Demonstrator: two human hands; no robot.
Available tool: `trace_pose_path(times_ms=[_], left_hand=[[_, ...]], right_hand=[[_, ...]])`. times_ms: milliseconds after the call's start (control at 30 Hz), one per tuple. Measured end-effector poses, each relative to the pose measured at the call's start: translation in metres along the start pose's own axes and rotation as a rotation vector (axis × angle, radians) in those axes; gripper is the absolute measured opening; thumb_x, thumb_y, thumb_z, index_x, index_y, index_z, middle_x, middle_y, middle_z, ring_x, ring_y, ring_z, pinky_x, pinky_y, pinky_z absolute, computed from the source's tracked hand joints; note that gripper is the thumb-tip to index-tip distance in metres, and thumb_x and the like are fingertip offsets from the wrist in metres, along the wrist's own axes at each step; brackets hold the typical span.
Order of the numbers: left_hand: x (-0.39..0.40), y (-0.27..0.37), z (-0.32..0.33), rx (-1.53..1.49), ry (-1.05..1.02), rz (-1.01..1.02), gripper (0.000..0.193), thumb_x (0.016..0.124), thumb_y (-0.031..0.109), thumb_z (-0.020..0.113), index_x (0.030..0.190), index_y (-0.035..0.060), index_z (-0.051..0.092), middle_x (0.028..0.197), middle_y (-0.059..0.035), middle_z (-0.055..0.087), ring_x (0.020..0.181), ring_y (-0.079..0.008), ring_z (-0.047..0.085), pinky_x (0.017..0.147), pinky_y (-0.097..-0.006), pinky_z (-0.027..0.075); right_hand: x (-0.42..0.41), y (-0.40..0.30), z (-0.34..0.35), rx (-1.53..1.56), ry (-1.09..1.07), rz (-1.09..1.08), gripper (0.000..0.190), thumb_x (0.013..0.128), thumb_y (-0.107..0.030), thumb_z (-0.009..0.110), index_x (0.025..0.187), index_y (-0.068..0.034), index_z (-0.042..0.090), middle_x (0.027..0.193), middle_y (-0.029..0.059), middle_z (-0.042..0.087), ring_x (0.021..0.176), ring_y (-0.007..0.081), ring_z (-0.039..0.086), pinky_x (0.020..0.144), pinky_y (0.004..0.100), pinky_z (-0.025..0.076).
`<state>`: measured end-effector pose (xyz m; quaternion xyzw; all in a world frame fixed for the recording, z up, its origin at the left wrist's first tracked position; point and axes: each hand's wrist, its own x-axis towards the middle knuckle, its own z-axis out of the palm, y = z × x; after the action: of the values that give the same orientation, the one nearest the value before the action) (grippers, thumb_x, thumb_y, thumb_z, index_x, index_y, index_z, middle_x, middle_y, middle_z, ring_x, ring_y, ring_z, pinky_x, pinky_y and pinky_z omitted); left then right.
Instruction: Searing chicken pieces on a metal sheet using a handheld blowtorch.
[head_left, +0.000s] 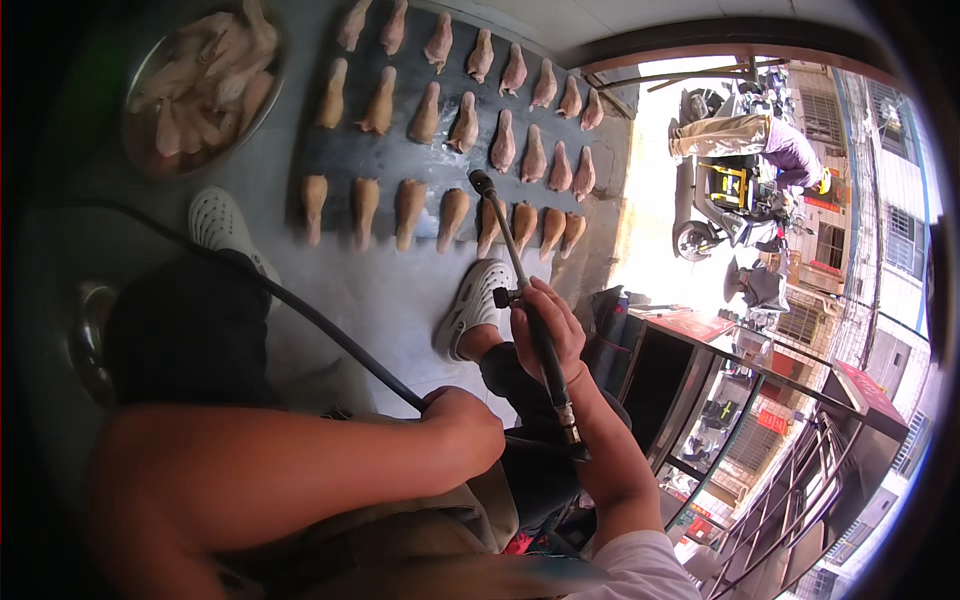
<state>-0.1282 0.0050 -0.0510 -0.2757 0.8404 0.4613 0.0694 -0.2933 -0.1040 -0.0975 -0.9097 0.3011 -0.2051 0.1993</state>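
Observation:
My right hand (551, 330) is closed around the black handle of a gas torch (510, 240). Its long metal tube points up and left, the burner head over the lower middle of a dark tray (457, 169); no flame can be seen. Raw poultry legs (425, 112) lie on the tray in three rows, the lower row (410, 214) browner than the paler top row (439, 41). My left hand (465, 431) is a fist at the black hose (330, 326), which runs off to the left; its fingers are mostly hidden.
A round metal bowl (206, 94) of pale poultry pieces stands upper left. My white clogs (476, 300) are just below the tray and to its left. At right are a metal-framed glass cabinet (712, 397), a bright street with scooters (701, 225), and a person (787, 150) bending beside one.

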Motion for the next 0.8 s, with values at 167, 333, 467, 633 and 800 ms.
trace_pose_path(times_ms=[167,333,467,633,800], left_hand=[[-0.002,-0.002,0.005,-0.009,0.039,0.007,0.012,0.079,0.011,0.062,0.080,0.0066,0.073,0.079,-0.0076,0.072,0.074,-0.0243,0.070,0.059,-0.0385,0.053],[0.005,-0.004,0.008,-0.022,0.063,-0.020,0.013,0.079,0.012,0.061,0.078,0.0059,0.072,0.077,-0.0092,0.071,0.071,-0.0250,0.070,0.058,-0.0389,0.053],[0.009,-0.006,0.012,-0.040,0.120,-0.022,0.014,0.080,0.012,0.060,0.078,0.0056,0.072,0.076,-0.0103,0.071,0.068,-0.0257,0.070,0.055,-0.0387,0.053],[0.011,-0.007,0.011,-0.062,0.107,-0.019,0.014,0.080,0.013,0.060,0.079,0.0049,0.072,0.076,-0.0116,0.071,0.069,-0.0269,0.071,0.056,-0.0400,0.053],[0.014,-0.008,0.009,-0.105,0.098,-0.033,0.015,0.080,0.013,0.059,0.080,0.0040,0.071,0.077,-0.0131,0.071,0.070,-0.0283,0.071,0.057,-0.0416,0.054]], right_hand=[[-0.008,0.008,-0.001,0.026,0.042,0.040,0.031,0.080,0.003,0.069,0.109,0.005,0.061,0.090,0.0171,0.067,0.087,0.0335,0.070,0.089,0.0419,0.056],[-0.014,0.013,0.000,0.077,0.081,0.208,0.030,0.082,0.000,0.070,0.111,0.004,0.061,0.093,0.0194,0.068,0.093,0.0334,0.070,0.082,0.0361,0.057],[-0.011,0.013,-0.003,0.085,0.114,0.298,0.030,0.085,-0.005,0.071,0.112,0.002,0.062,0.093,0.0191,0.068,0.088,0.0292,0.071,0.076,0.0319,0.056],[-0.011,0.018,-0.001,0.163,0.174,0.433,0.029,0.087,-0.008,0.071,0.113,0.001,0.063,0.090,0.0156,0.070,0.082,0.0238,0.071,0.073,0.0288,0.054],[-0.002,0.014,-0.002,0.286,0.307,0.585,0.026,0.090,-0.011,0.069,0.112,0.001,0.063,0.084,0.0114,0.073,0.080,0.0170,0.071,0.074,0.0271,0.054]])
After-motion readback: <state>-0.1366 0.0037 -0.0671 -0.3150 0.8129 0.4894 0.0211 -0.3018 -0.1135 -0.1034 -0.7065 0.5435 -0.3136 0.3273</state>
